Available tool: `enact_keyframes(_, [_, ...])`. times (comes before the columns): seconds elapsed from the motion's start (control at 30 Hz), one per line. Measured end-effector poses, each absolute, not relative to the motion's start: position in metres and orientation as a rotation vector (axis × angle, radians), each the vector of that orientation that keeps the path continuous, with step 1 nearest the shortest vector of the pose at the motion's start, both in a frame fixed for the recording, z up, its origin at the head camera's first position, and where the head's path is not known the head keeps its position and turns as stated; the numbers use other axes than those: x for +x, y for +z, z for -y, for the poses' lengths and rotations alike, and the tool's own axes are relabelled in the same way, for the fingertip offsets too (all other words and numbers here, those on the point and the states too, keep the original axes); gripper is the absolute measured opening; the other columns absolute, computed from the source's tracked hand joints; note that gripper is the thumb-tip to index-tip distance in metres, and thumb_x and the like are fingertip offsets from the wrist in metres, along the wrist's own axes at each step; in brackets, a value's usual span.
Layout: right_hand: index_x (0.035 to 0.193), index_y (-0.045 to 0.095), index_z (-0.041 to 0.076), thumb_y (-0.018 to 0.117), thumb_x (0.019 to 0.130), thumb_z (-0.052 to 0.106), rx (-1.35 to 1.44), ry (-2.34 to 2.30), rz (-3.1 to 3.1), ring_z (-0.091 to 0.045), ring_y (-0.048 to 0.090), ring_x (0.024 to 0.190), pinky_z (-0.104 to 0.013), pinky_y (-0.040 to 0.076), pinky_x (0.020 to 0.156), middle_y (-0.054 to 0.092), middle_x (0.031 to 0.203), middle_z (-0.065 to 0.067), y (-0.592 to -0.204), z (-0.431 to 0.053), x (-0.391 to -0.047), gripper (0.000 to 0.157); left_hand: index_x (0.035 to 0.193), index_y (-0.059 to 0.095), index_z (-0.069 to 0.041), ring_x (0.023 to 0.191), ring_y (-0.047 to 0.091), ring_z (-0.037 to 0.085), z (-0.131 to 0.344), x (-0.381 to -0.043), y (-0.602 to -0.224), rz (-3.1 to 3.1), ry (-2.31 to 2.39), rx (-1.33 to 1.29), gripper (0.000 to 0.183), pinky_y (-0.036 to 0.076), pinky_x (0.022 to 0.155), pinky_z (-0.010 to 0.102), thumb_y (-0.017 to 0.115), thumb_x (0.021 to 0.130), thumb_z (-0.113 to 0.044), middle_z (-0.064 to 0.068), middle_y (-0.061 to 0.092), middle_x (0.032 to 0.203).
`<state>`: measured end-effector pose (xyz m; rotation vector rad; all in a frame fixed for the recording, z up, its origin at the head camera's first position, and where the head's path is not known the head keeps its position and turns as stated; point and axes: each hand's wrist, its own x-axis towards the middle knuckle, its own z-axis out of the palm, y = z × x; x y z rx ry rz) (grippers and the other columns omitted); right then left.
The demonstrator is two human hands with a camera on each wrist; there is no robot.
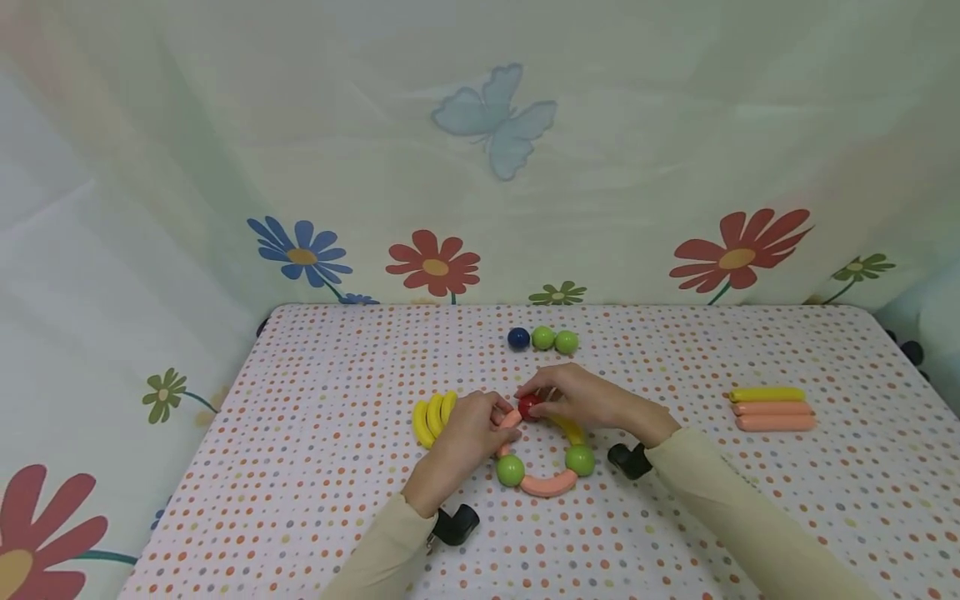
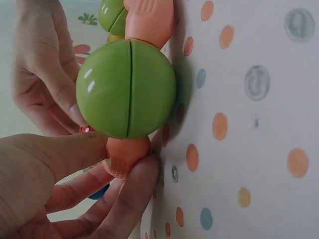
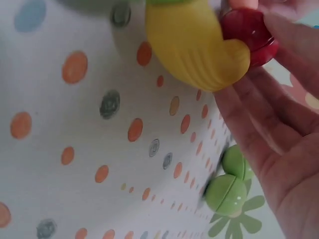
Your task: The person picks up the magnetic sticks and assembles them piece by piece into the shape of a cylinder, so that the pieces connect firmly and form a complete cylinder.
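Note:
Near the middle of the table, a ring of toy pieces lies between the hands. My right hand pinches a red ball at the ring's far side. Beside it, my left hand holds a pink curved piece, whose end is by the red ball. In the left wrist view, thumb and fingers pinch this pink piece below a green ball. Another green ball joins a second pink curved piece and a yellow curved piece, whose tip is against the red ball.
Beyond the hands, a dark blue ball and two green balls form a row. Yellow curved pieces lie left of the left hand. At the right are a yellow stick and two pink sticks. A patterned curtain stands behind.

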<state>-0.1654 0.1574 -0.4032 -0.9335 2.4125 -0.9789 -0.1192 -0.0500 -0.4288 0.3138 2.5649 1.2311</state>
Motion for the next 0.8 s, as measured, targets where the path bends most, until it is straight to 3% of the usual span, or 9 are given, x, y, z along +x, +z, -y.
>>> enact_keyframes(0.4, [0.108,0.076,-0.001,0.086,0.082,-0.003,-0.962,-1.033,-2.527,-0.017,0.07,0.091,-0.028,0.06,0.08,0.069,0.102,-0.006,-0.416,-0.158,-0.162,0.027,0.112,0.069,0.003,0.061,0.056,0.008,0.048,-0.118,-0.429,-2.554,1.243,0.313,0.027,0.044,0.056,0.018,0.082,0.091,-0.007,0.003,0.061,0.087])
enact_keyframes(0.8, [0.109,0.077,0.004,0.086,0.085,0.003,-1.018,-0.899,-2.71,-0.013,0.058,0.088,-0.026,0.053,0.075,0.063,0.102,-0.001,-0.418,-0.154,-0.149,0.025,0.111,0.07,0.003,0.064,0.055,0.009,0.048,-0.121,-0.428,-2.579,1.207,0.318,0.027,0.044,0.057,0.018,0.083,0.09,-0.008,0.004,0.061,0.087])
